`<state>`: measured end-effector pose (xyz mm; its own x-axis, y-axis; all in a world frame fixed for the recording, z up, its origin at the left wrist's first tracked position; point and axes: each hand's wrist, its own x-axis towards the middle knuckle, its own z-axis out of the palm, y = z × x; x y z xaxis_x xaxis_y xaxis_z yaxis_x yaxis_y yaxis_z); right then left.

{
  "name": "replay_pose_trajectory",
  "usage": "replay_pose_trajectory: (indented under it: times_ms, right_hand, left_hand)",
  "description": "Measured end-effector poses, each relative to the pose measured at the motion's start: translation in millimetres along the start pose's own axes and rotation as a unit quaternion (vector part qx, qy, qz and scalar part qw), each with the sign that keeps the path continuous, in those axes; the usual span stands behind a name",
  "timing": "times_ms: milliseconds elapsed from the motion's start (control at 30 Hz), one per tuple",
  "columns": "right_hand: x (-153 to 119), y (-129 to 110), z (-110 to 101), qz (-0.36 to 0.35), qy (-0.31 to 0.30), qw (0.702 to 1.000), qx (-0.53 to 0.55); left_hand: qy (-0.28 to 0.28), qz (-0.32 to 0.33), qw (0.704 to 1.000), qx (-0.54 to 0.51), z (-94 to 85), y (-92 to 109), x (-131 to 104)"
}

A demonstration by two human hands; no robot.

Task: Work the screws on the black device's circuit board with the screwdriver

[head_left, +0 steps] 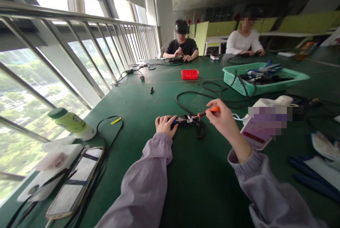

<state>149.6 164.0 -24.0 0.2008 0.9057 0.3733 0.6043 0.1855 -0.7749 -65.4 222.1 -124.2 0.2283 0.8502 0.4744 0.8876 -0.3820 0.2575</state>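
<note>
My left hand (165, 126) is wrapped around the blue-and-black body of a corded power tool (183, 119), which lies on the green table. The tool's right part looks opened up, with metal and dark inner parts showing. In my right hand (220, 116) is a screwdriver (212, 109) with an orange and black handle. Its shaft slants down to the left, and the tip meets or hovers just over the exposed parts; which one I cannot tell. A black cord (183, 97) runs from the tool toward the back.
A red box (190, 74) and a green basket (287, 83) of tools stand farther back. At right lie a purple card (256, 132) and gloves (316, 171); at left, a bottle (71, 123) and a phone (75, 182). Two people (181, 40) sit across the table.
</note>
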Motion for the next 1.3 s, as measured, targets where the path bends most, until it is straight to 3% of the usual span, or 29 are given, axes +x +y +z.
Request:
replay_pose_trajectory:
  times_ms: [167,333,500,667,733,800,900,967,1133,1200,1300]
  right_hand:
    - [4,-23,-7,0.009,-0.046,0.992,-0.119]
    - [6,-36,-3,0.03,0.0,0.985,-0.169]
    - [11,-32,-4,0.019,0.014,0.992,-0.123]
    - [13,-33,-12,0.081,-0.058,0.982,-0.163]
    - [13,-35,-13,0.09,-0.07,0.975,-0.19]
    - [12,-35,-13,0.083,-0.06,0.975,-0.199]
    - [10,-35,-13,0.048,-0.041,0.981,-0.185]
    - [10,-36,-13,0.036,-0.047,0.982,-0.177]
    - [10,-40,-15,0.104,-0.14,0.966,-0.191]
    - [10,-39,-15,0.107,-0.132,0.966,-0.195]
    - [10,-35,-15,0.072,-0.079,0.977,-0.185]
  left_hand:
    - [0.01,0.002,1.0,0.011,1.8,2,-2]
    - [0.039,-0.003,0.999,0.035,3.3,4,-5]
    - [0.066,-0.062,0.996,-0.005,3.2,4,-2]
    - [0.113,-0.158,0.977,-0.082,7.6,-6,3]
    - [0.158,-0.209,0.954,-0.147,11.3,-14,4]
    - [0.21,-0.263,0.91,-0.24,14.7,-24,4]
    - [0.24,-0.35,0.805,-0.414,15.6,-35,5]
    - [0.23,-0.374,0.755,-0.487,12.1,-38,6]
    - [0.2,-0.355,0.684,-0.605,-3.2,-31,6]
    - [0.178,-0.337,0.661,-0.647,-7.7,-30,5]
    - [0.15,-0.301,0.657,-0.674,-11.6,-33,3]
